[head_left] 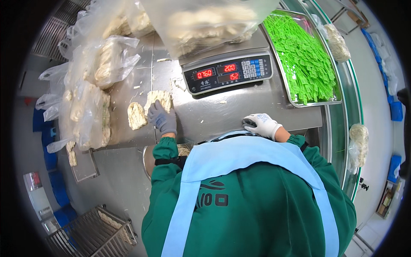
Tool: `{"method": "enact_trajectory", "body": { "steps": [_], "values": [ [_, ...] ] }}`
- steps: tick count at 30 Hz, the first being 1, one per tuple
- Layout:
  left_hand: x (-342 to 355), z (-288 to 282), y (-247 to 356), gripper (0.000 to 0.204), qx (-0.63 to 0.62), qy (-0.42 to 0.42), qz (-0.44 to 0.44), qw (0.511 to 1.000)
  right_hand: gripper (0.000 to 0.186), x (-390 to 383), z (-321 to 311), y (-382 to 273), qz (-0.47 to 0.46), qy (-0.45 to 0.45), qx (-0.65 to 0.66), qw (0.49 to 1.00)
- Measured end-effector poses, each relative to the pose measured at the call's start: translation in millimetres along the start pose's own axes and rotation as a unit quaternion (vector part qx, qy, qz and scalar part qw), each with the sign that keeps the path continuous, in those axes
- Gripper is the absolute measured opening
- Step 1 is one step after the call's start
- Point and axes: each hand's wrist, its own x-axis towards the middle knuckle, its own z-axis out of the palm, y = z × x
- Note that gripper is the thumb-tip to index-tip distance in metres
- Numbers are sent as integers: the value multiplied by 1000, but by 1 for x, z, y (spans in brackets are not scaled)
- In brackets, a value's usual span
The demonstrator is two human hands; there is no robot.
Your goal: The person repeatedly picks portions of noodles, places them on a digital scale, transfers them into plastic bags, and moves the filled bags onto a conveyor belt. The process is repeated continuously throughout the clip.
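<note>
A shiny steel bench (201, 115) carries a black digital scale (227, 72); a green-edged conveyor (339, 120) runs along the right. The grey-gloved left hand (163, 120) reaches onto a pale, fibrous block (158, 97), near-left of the scale; I can't tell whether its fingers grip. The white-gloved right hand (262, 125) rests at the near edge, fingers loosely parted.

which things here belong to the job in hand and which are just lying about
In use, by the look of it:
left hand, touching pale block
loose chunk beside it
scale
filled bag by the scale

Probably just lying about:
table scrap
metal rack
blue bin
</note>
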Motion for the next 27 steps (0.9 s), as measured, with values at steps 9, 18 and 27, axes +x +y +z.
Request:
{"method": "enact_trajectory", "body": {
  "steps": [9, 18, 27],
  "values": [
    [-13, 20, -27, 54, -37, 46, 42, 997, 37, 38, -20, -28, -47, 9, -3, 999],
    [-25, -16, -14, 56, -185, 76, 24, 979, 40, 80, -54, -81, -80, -9, 78, 994],
    [-39, -43, 38, 60, -328, -7, 75, 941, 40, 180, -25, -134, 47, -75, 475, 876]
  ]
}}
